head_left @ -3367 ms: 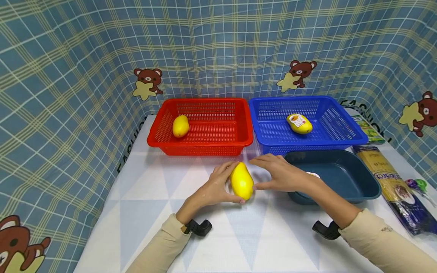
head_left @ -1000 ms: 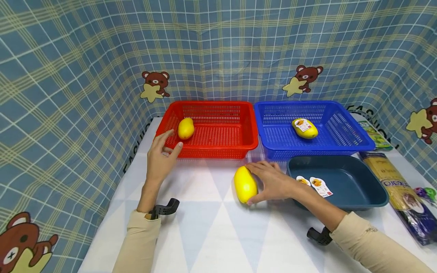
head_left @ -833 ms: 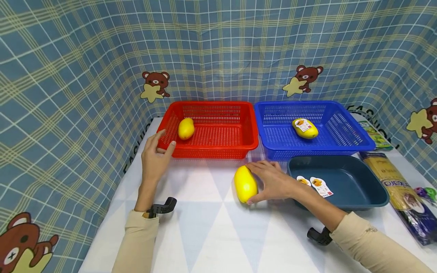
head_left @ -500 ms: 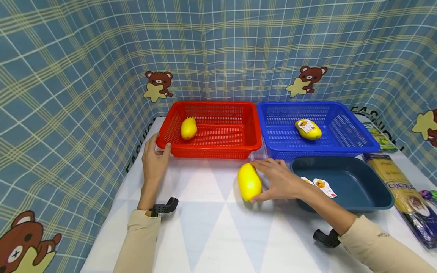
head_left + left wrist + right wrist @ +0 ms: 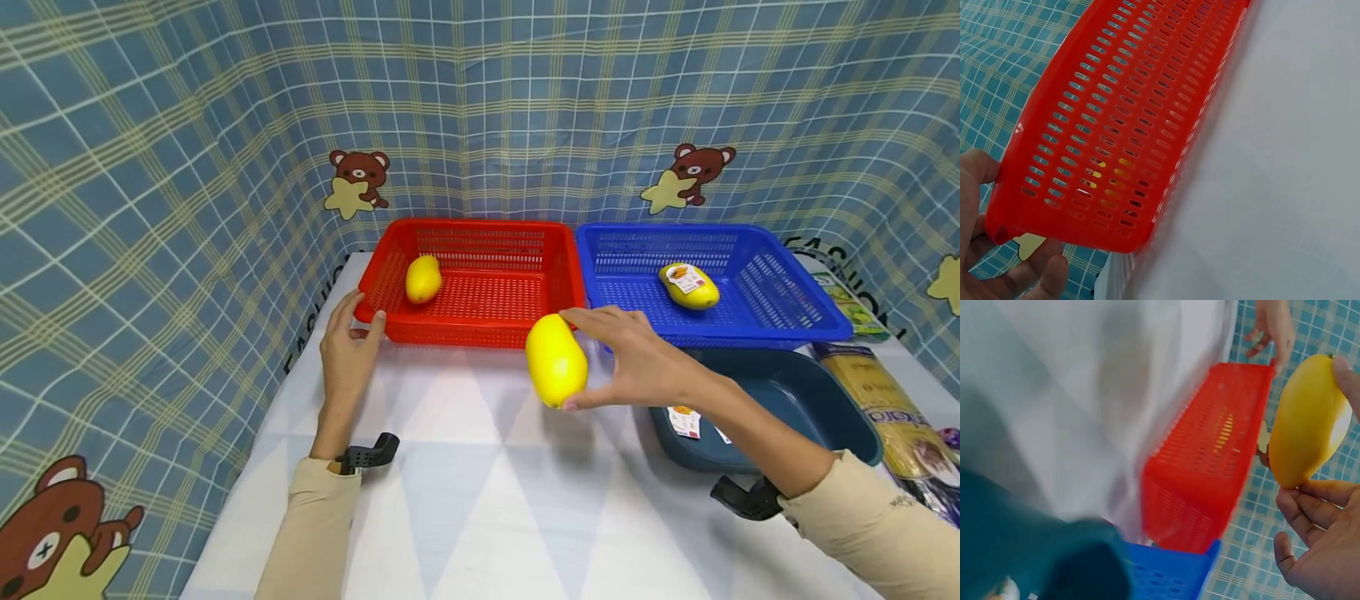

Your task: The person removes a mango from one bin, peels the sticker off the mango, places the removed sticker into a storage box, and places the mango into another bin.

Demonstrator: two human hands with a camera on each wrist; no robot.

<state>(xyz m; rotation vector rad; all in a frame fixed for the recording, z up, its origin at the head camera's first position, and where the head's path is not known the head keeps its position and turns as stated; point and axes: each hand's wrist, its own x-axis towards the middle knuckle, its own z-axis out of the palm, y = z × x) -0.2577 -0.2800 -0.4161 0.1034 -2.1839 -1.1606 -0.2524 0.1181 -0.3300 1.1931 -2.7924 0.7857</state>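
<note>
My right hand pinches a smooth yellow mango between thumb and fingertips, raised over the white cloth with its shadow below. In the right wrist view the fingertips press the mango's two ends. My left hand holds the near left corner of the red basket; the left wrist view shows the thumb at the rim and the other fingers below the corner. Another mango lies inside the red basket at its left side. In the blue basket sits a mango with a white picture label on top.
A dark teal tub stands in front of the blue basket, partly behind my right forearm. A white picture label lies at its left end. A gold-and-purple packet and a green packet lie at the right. Checked cloth hangs around the table.
The left hand has left the mango and moved to the red basket's corner. My right hand has lifted the mango off the cloth. The view has shifted slightly.
</note>
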